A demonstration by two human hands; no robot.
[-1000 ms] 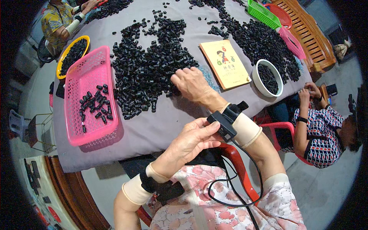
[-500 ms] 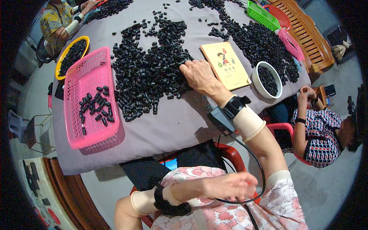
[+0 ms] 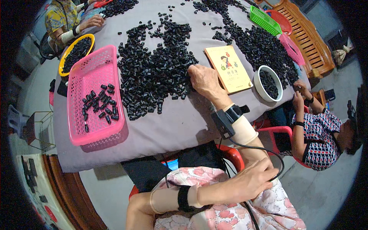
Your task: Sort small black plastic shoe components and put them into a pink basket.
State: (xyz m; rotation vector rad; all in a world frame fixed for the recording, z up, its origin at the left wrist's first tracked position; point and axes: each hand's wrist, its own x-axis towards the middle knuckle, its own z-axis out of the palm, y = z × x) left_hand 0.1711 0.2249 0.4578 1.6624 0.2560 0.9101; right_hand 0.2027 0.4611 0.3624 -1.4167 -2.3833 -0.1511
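Note:
My right hand (image 3: pixel 207 82) rests on the cloth at the right edge of a large pile of small black cylindrical pieces (image 3: pixel 153 69). Its fingers are curled in, and whatever they hold is hidden. Across my body, my left hand (image 3: pixel 251 183) lies against my right arm near the elbow, fingers apart and holding nothing. A black cable (image 3: pixel 283 165) loops beside it. To the left of the pile stands a pink perforated basket (image 3: pixel 74 115) with several black pieces (image 3: pixel 100 103) inside. Just right of my right hand lies a yellow booklet (image 3: pixel 230 82) with a cartoon figure on its cover.
A white bowl (image 3: pixel 280 90) and a yellow-rimmed bowl (image 3: pixel 61 63) hold dark pieces. Another pile (image 3: pixel 257 50) spreads at the right, by green (image 3: pixel 264 21) and pink baskets (image 3: pixel 291 50). One person (image 3: pixel 322 134) sits at the right, another (image 3: pixel 61 19) at the far left.
My left hand has shifted right and come against my right arm. My right hand stays at the pile's edge, its fingers curled. The view has shifted slightly.

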